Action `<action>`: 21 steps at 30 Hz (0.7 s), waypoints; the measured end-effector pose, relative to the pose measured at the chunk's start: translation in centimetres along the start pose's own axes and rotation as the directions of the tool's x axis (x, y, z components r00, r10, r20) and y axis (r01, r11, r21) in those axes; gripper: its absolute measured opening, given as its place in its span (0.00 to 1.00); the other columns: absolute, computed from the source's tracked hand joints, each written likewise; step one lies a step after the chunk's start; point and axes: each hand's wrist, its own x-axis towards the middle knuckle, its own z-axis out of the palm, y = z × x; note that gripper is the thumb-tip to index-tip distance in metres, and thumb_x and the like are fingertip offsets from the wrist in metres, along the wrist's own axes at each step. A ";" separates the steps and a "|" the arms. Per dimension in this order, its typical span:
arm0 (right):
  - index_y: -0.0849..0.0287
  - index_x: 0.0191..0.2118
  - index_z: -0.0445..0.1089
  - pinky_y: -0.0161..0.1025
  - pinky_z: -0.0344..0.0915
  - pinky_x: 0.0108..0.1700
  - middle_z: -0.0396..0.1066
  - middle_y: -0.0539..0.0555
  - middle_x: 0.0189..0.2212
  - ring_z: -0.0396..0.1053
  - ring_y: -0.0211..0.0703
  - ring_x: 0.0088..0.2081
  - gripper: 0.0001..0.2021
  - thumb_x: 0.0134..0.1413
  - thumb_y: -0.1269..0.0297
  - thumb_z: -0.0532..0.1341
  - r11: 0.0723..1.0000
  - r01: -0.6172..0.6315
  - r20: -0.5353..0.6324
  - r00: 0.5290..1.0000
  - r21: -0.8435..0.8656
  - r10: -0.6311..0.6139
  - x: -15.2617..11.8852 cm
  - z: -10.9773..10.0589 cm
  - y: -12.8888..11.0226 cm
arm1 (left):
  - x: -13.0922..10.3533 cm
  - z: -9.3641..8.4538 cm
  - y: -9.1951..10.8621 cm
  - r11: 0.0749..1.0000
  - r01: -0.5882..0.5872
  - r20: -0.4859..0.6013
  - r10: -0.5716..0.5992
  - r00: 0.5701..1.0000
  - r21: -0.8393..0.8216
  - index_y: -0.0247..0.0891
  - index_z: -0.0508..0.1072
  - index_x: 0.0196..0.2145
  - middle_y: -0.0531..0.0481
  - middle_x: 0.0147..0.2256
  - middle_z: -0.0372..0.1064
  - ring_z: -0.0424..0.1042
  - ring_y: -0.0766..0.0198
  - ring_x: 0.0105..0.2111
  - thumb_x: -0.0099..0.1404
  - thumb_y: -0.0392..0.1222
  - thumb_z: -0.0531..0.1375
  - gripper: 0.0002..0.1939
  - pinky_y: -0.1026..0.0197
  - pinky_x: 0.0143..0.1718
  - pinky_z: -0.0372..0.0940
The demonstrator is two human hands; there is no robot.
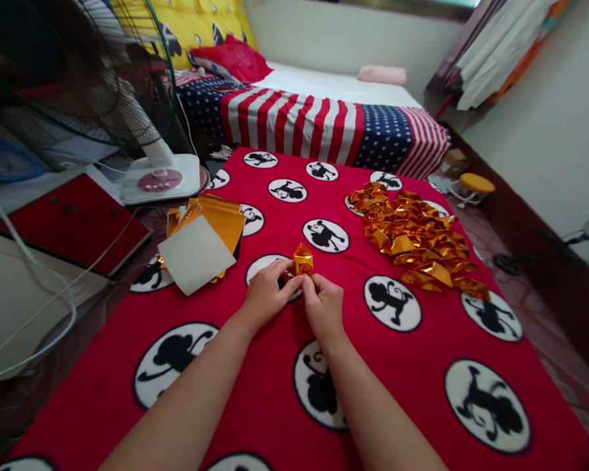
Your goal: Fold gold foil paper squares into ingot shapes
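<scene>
A small folded gold foil piece (303, 259) stands over the middle of the red cloth (255, 405) with black figures in white circles. My left hand (269, 291) grips its left side and lower edge between thumb and fingers. Pinched at its bottom end is my right hand (324, 306), with the fingers curled. To the left lies a stack of gold foil sheets (223, 226), topped by a pale square sheet (196, 255). A heap of folded gold foil pieces (412, 235) covers the cloth at the right.
A white fan base (184, 176) stands beyond the stack at the left, beside a red panel (73, 222) and white cables. Behind the cloth is a bed (294, 124) with a red pillow (233, 59). A yellow stool (477, 183) stands on the floor at the right.
</scene>
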 end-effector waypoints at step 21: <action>0.59 0.32 0.72 0.33 0.62 0.26 0.71 0.49 0.22 0.68 0.39 0.24 0.07 0.54 0.63 0.59 0.992 -0.012 -0.094 0.995 0.128 0.024 0.7 -1.1 0.7 | 0.4 -1.0 0.0 0.995 0.082 -0.119 -0.073 0.990 0.065 0.36 0.74 0.41 0.50 0.28 0.73 0.69 0.66 0.26 0.64 0.41 0.57 0.10 0.65 0.30 0.63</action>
